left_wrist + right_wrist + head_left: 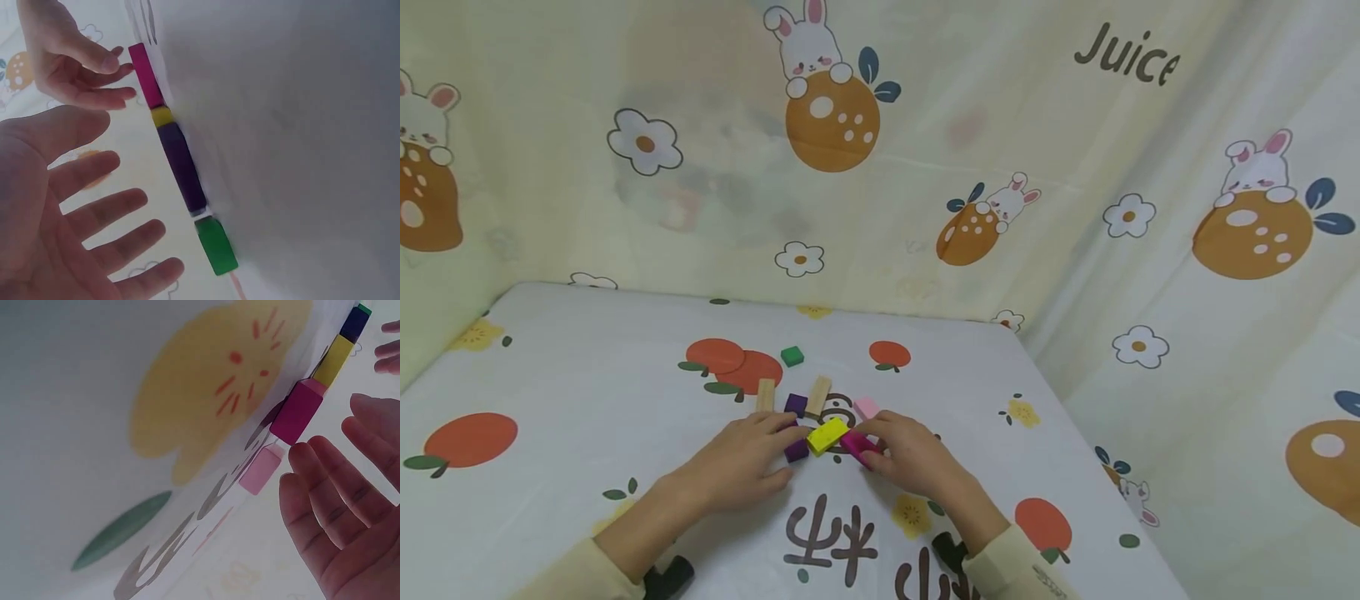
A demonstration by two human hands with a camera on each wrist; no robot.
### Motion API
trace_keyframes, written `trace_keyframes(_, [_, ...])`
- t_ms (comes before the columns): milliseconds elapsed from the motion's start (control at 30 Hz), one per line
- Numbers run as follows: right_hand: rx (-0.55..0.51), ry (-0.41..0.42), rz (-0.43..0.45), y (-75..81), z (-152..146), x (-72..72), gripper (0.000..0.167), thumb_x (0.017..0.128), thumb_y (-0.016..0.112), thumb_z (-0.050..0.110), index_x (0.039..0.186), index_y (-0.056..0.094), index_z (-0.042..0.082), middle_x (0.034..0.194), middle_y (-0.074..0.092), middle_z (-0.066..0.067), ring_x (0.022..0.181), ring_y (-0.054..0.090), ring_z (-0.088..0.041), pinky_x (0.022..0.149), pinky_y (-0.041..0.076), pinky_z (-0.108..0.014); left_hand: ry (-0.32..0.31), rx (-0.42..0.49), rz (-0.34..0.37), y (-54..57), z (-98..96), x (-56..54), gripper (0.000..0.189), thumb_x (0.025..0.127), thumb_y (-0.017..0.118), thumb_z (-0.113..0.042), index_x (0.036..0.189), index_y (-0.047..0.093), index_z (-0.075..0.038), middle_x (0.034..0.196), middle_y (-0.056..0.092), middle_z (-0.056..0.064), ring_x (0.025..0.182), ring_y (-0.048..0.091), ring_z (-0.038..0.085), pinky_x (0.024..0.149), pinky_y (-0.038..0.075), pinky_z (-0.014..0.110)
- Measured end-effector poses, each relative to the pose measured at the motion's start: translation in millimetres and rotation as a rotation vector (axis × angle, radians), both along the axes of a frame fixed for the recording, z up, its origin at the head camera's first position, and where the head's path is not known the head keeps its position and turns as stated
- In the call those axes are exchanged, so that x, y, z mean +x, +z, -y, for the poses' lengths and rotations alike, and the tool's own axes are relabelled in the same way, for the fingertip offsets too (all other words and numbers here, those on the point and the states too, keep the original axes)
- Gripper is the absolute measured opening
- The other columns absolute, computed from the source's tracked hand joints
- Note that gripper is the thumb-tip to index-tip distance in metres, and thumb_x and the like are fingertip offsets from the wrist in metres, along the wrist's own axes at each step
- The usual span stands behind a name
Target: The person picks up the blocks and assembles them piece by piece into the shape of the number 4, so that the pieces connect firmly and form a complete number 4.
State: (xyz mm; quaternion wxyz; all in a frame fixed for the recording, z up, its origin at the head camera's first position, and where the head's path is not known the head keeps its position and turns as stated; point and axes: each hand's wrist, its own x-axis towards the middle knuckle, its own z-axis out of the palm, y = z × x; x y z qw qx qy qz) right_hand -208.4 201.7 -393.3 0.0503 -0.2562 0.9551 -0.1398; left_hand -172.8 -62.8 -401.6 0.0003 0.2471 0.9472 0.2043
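On the white patterned tabletop a yellow block (828, 436) lies between a magenta block (857, 447) and a dark purple block (796, 451), forming a bent row. My left hand (748, 457) is at the row's left end; the left wrist view shows its fingers (119, 203) spread, holding nothing. At the right end is my right hand (913, 457), its fingertips close by the magenta block (297, 412). Its fingers look loosely bent in the right wrist view; whether they touch the block, I cannot tell.
Behind the row are a second purple block (796, 405), two plain wooden blocks (765, 395), a pink block (866, 407) and, farther back, a green block (792, 356). A printed curtain (715, 217) hangs beyond the table's far edge.
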Motion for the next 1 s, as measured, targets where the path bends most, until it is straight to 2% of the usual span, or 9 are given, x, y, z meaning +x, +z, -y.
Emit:
trace_keyframes(167, [0.037, 0.0, -0.005, -1.6, 5, -2.0, 0.031, 0.094, 0.078, 0.024, 0.124, 0.073, 0.018, 0.113, 0.069, 0.002, 0.089, 0.059, -0.011, 0.082, 0.056, -0.028, -0.033, -0.019, -0.018, -0.9, -2.7, 0.2, 0.051, 0.092, 0.075, -0.025, 0.141, 0.064, -0.016, 0.148, 0.058, 0.014, 0.14, 0.051, 0.039, 0.113, 0.042, 0.063])
trace_keyframes(333, [0.082, -0.025, 0.001, -3.2, 7, -1.8, 0.035, 0.092, 0.079, 0.024, 0.126, 0.073, 0.018, 0.114, 0.07, 0.002, 0.093, 0.061, -0.012, 0.088, 0.058, -0.033, -0.054, -0.054, -0.004, -2.9, -3.8, 2.4, 0.046, 0.093, 0.075, -0.027, 0.137, 0.068, -0.016, 0.149, 0.058, 0.015, 0.14, 0.05, 0.041, 0.114, 0.041, 0.064])
trace_keyframes(500, [0.118, -0.022, -0.009, -3.5, 10, -2.8, 0.034, 0.093, 0.078, 0.026, 0.126, 0.074, 0.02, 0.115, 0.069, 0.003, 0.098, 0.063, -0.012, 0.093, 0.059, -0.034, -0.052, -0.061, 0.044, -3.2, -4.2, 3.7, 0.042, 0.092, 0.075, -0.026, 0.132, 0.07, -0.018, 0.148, 0.058, 0.017, 0.139, 0.051, 0.043, 0.114, 0.039, 0.066])
trace_keyframes(733, [0.128, 0.029, -0.069, -5.2, 12, -5.1, 0.032, 0.093, 0.078, 0.024, 0.124, 0.075, 0.018, 0.106, 0.066, 0.002, 0.086, 0.057, -0.01, 0.081, 0.056, -0.025, -0.046, -0.088, 0.086, -2.5, -5.1, 3.5, 0.04, 0.09, 0.077, -0.028, 0.129, 0.072, -0.017, 0.149, 0.057, 0.016, 0.137, 0.053, 0.043, 0.114, 0.038, 0.066])
trace_keyframes(1000, [0.117, 0.03, -0.072, -8.5, 13, -6.6, 0.034, 0.093, 0.078, 0.022, 0.125, 0.073, 0.015, 0.109, 0.066, -0.001, 0.09, 0.061, -0.013, 0.085, 0.059, -0.03, -0.028, -0.119, 0.095, -3.1, -6.9, 5.2, 0.038, 0.089, 0.078, -0.03, 0.126, 0.074, -0.019, 0.149, 0.057, 0.014, 0.135, 0.055, 0.043, 0.115, 0.038, 0.065])
